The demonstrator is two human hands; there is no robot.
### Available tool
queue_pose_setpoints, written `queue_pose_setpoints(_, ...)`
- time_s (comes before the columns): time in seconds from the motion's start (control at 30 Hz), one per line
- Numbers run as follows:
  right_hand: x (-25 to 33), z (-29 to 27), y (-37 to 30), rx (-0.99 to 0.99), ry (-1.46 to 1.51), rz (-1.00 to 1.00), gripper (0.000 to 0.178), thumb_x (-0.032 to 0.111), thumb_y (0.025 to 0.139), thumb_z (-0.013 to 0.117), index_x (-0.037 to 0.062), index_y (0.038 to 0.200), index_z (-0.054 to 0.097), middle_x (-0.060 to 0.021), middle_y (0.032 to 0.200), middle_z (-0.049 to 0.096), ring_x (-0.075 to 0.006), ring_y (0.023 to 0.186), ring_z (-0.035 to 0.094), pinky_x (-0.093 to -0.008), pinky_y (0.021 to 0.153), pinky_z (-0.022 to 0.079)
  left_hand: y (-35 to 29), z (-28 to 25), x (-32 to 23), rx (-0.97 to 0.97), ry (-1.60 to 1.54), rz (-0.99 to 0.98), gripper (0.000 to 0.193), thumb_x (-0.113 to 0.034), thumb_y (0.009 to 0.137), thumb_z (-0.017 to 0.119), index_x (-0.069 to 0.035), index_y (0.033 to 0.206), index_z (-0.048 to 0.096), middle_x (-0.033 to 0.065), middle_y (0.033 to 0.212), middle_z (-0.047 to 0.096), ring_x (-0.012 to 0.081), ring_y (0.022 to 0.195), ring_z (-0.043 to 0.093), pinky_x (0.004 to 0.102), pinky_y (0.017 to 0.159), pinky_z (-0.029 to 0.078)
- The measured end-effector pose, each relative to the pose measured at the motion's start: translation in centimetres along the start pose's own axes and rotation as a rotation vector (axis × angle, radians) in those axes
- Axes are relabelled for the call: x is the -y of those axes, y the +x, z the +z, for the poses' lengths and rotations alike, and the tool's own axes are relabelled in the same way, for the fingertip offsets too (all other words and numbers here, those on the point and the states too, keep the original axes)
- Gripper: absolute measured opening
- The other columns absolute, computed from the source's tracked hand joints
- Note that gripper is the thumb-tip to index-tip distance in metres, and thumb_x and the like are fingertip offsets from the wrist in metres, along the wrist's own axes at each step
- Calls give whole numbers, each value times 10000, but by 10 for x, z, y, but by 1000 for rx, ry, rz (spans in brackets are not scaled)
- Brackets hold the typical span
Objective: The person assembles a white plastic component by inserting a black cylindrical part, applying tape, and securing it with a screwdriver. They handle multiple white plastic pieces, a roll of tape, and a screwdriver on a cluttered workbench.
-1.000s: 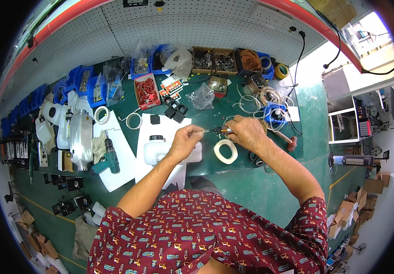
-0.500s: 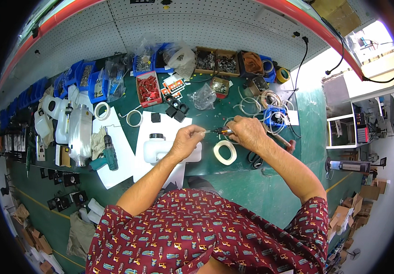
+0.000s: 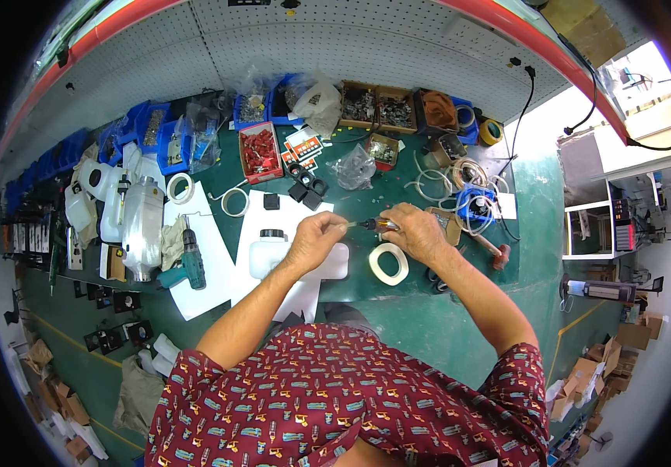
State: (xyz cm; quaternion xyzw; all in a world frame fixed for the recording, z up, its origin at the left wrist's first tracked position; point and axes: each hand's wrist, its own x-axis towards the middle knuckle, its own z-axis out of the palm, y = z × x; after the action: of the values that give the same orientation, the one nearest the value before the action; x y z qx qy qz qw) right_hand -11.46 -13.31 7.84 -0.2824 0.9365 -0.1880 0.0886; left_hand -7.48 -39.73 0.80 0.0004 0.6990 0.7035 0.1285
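In my right hand (image 3: pixel 419 235), the fingers are closed round a small hand tool with an orange-and-black handle (image 3: pixel 387 224). Its dark end points left, toward my left hand (image 3: pixel 318 240). My left thumb and fingertips pinch a small, pale, thin piece that meets the tool's end; its kind is too small to make out. Below my left hand and forearm lies a white plastic bottle (image 3: pixel 266 258) with a black cap (image 3: pixel 271 233), partly hidden, on white paper (image 3: pixel 248 220). A roll of cream tape (image 3: pixel 389 265) rests on the green table just below my right hand.
A teal drill (image 3: pixel 192 261) and clear bottle (image 3: pixel 142 229) lie at left. Behind my hands are a red-parts box (image 3: pixel 260 151), black fittings (image 3: pixel 304 185) and a plastic bag (image 3: pixel 352 168). Coiled tubing (image 3: pixel 469 173), a hammer (image 3: pixel 499 255) and scissors (image 3: pixel 438 280) lie at right.
The whole view has shifted slightly. My right hand has drawn back a little from the coiled tubing, uncovering a brown cardboard piece behind it. Both hands keep their hold.
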Motion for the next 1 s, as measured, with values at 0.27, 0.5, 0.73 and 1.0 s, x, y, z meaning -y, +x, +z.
queue_pose_setpoints(0.27, -67, 151, 31, -368, 643, 401, 362, 166, 796, 878, -2, 1089, 747, -129, 1089, 744, -239, 931, 714, -362, 842, 560, -3, -29, 6, -130, -239, -319, 158, -189, 1083, 606, -53, 1165, 610, 77, 965, 745, 112, 831, 681, 273, 755, 586)
queue_pose_setpoints(0.5, -89, 224, 53, -404, 942, 606, 377, 110, 787, 870, 6, 1131, 754, -69, 968, 753, -164, 861, 667, -323, 839, 538, -13, -46, -3, -136, -711, -437, 155, -174, 1101, 557, -83, 1221, 593, 185, 1213, 718, 242, 1077, 730, 377, 959, 622)
queue_pose_setpoints(0.73, -104, 251, 42, -458, 958, 622, 502, 110, 781, 890, 7, 1245, 728, -100, 1083, 768, -201, 953, 703, -335, 918, 547, -9, -44, -6, -112, -746, -440, 152, -147, 1088, 565, -63, 1210, 601, 192, 1221, 715, 247, 1110, 726, 377, 950, 633)
queue_pose_setpoints(1.0, -70, 168, 1, -439, 799, 630, 438, 138, 896, 743, -3, 1300, 648, -50, 947, 667, -154, 843, 652, -324, 757, 559, -5, -26, -18, -67, -313, -425, 146, -156, 1101, 480, -95, 1199, 570, -5, 802, 521, 108, 701, 500, 287, 649, 505)
